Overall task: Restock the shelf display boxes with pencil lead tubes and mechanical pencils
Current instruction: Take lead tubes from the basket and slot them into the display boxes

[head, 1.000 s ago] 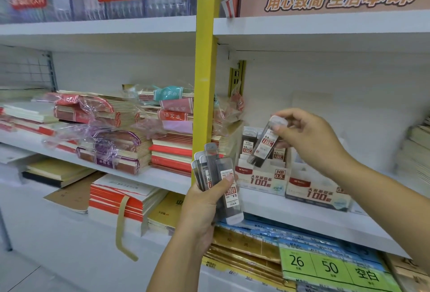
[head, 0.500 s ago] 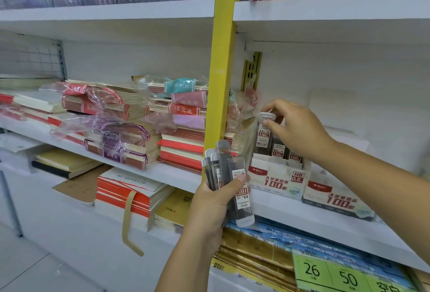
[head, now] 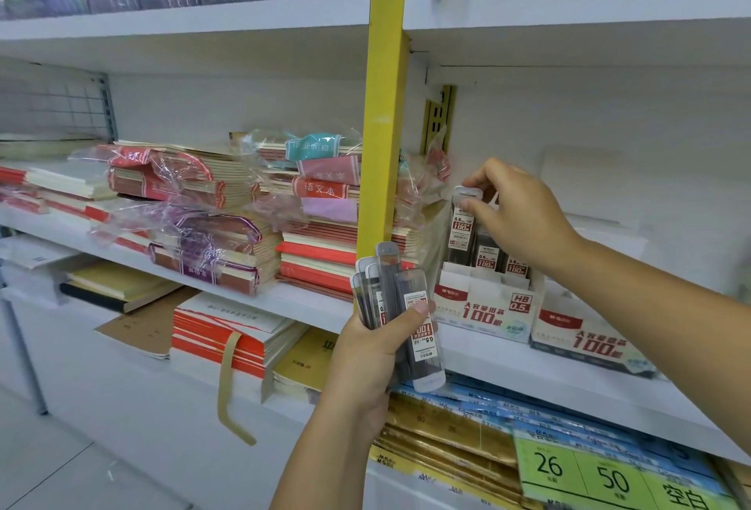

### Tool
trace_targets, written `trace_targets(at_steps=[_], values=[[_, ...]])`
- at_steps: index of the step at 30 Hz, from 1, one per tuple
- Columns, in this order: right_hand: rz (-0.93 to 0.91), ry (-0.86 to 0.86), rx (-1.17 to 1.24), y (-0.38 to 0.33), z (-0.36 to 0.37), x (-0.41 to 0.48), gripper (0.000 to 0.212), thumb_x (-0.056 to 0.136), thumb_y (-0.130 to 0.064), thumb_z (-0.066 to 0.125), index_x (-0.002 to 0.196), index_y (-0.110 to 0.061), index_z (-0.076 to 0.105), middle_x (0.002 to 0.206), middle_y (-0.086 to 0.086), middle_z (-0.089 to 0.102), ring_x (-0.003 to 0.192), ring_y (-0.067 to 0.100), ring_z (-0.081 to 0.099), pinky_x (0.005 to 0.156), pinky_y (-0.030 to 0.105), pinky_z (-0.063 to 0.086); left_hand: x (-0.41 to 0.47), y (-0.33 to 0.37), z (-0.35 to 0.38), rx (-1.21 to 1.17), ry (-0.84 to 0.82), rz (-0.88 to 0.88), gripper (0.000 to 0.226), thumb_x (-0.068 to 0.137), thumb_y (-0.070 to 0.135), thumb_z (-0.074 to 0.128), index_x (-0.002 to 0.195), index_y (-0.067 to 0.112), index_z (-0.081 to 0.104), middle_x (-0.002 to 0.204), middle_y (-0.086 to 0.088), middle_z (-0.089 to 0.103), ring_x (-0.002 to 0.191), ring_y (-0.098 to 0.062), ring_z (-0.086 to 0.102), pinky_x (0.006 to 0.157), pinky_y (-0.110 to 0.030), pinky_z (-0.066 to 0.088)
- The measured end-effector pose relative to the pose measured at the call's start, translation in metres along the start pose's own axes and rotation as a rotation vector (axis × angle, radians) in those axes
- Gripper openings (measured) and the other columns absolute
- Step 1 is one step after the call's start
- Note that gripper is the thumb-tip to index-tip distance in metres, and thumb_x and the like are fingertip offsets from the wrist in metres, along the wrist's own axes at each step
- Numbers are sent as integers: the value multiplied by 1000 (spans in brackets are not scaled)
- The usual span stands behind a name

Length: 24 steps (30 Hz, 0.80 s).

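Lead tubes (head: 486, 256) part-fill the display box (head: 483, 308); right hand (head: 518, 220) pinches another tube (head: 461, 227), left hand (head: 372, 351) grips a bundle (head: 400, 302) yet unstocked.

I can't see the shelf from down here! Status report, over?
Left grip holds a bundle of lead tubes. Right grip pinches one tube by its cap, upright at the HB display box. Nothing seen in the way.

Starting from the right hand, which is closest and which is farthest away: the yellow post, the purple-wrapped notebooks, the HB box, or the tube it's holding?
1. lead tube: pinched by the right hand itself.
2. HB display box: just below the hand.
3. yellow post: off to the hand's left.
4. purple-wrapped notebooks: far left along the shelf.
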State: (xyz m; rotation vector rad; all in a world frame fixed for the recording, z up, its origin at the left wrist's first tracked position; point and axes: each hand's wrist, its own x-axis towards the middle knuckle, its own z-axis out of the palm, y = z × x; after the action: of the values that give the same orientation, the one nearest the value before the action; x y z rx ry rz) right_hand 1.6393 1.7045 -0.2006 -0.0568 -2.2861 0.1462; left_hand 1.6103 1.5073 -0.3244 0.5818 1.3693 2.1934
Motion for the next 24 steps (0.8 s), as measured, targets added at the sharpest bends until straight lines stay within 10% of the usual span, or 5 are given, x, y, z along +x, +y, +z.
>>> trace_targets(at_steps=[24], values=[[152,14,45,7,-1,6,12,90,-31,65,94,-24,56,81,-17,56,83,10,58,68,30,46,1,-2,3,1,40,-19,69,51,40,84,116,20,71,96,-5,80,85,-19,77,60,-27,59]])
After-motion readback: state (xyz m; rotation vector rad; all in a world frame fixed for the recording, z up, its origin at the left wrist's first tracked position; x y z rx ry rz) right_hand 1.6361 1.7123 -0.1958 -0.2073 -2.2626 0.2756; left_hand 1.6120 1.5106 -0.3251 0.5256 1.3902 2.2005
